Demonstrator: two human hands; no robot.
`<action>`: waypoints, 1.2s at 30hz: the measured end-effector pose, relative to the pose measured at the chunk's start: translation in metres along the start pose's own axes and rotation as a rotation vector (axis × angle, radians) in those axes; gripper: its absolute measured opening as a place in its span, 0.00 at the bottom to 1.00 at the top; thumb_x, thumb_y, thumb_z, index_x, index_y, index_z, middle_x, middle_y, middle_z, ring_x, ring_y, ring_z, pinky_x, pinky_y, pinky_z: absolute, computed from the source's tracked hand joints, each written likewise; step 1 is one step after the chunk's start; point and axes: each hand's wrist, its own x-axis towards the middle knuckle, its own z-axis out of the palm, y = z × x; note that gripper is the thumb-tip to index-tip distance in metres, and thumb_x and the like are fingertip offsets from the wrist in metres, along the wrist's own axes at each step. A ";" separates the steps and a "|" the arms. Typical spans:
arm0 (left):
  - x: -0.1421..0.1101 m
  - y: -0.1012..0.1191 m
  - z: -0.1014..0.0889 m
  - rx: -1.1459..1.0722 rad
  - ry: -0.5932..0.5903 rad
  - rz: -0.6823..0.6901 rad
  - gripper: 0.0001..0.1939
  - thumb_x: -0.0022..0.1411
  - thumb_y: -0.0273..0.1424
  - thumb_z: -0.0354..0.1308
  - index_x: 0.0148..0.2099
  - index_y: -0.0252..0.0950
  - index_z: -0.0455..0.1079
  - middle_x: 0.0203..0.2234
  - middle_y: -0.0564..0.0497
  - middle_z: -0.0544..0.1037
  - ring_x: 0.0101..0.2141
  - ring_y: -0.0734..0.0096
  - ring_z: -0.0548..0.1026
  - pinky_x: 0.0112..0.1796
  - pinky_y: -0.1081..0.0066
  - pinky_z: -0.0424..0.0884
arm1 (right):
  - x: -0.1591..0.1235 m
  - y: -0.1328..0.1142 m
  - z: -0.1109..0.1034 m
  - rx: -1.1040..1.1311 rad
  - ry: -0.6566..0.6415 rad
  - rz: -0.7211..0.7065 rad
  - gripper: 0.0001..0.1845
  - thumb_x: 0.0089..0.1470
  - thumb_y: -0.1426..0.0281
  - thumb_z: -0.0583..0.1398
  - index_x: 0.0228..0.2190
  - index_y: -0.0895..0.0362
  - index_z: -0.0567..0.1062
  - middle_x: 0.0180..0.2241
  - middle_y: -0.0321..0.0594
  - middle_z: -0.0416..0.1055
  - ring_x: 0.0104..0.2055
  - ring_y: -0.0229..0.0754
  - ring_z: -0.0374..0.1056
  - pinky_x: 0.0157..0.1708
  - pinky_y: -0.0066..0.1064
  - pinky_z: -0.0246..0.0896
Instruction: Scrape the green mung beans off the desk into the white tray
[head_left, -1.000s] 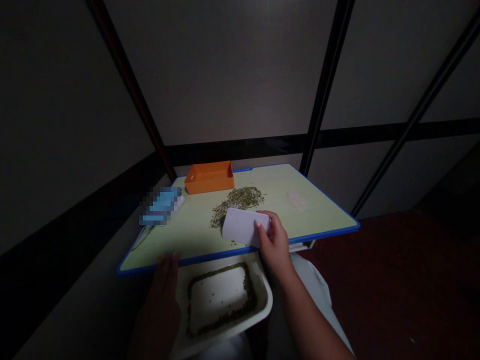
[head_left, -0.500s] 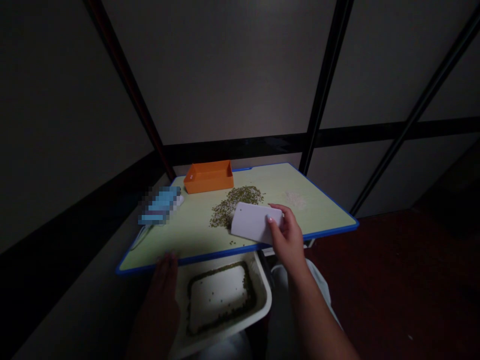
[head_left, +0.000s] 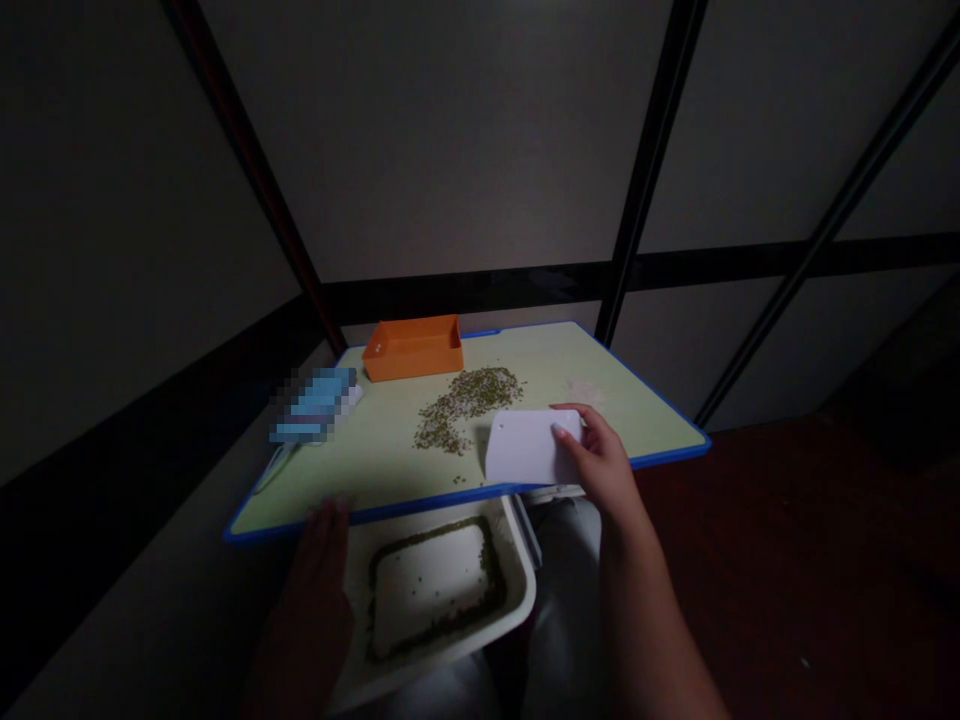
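The right hand [head_left: 607,465] holds a white scraper [head_left: 531,446] beside scattered green and pale grains [head_left: 469,400] on the blue-edged table [head_left: 375,460]. An orange tray [head_left: 415,350] sits behind; the left hand [head_left: 321,560] is by the white basin [head_left: 517,590].

The scene is dim, its light weak and cool, from a source out of view. A faint glow touches the wall [head_left: 480,140] at 12 o'clock, and the band [head_left: 555,284] toward 2 o'clock carries a dull sheen. The card [head_left: 525,447] is palest, with a soft shadow along its 9 o'clock edge. Toward 4 o'clock the right hand [head_left: 607,470] catches some light; at 7 o'clock the left hand [head_left: 311,590] sinks into murk, shading the table [head_left: 360,465]. The seeds [head_left: 480,392] look slightly soft. Coarse pixel blocks mask something blue near 9 o'clock. Wide-angle stretch pulls the outer edges, and the floor [head_left: 810,560] at 4 o'clock is nearly black-red.
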 end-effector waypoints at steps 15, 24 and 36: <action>0.000 0.008 -0.004 0.032 0.006 0.001 0.43 0.55 0.16 0.40 0.70 0.42 0.31 0.69 0.42 0.51 0.67 0.59 0.48 0.63 0.59 0.59 | 0.000 -0.003 0.001 0.031 -0.038 0.030 0.16 0.50 0.62 0.62 0.41 0.54 0.75 0.38 0.41 0.74 0.38 0.44 0.67 0.36 0.34 0.61; 0.001 0.009 -0.004 0.047 0.016 0.015 0.43 0.55 0.17 0.40 0.70 0.40 0.32 0.68 0.40 0.52 0.67 0.59 0.47 0.63 0.59 0.59 | -0.001 -0.006 0.008 0.044 -0.031 0.034 0.16 0.49 0.62 0.63 0.39 0.54 0.75 0.36 0.40 0.74 0.37 0.45 0.68 0.36 0.34 0.62; -0.001 0.014 -0.002 0.041 0.062 -0.009 0.45 0.53 0.15 0.39 0.69 0.44 0.28 0.68 0.41 0.54 0.67 0.61 0.50 0.62 0.57 0.61 | 0.002 0.000 0.001 0.142 -0.009 0.098 0.18 0.45 0.61 0.65 0.39 0.53 0.75 0.37 0.39 0.75 0.36 0.45 0.67 0.34 0.33 0.61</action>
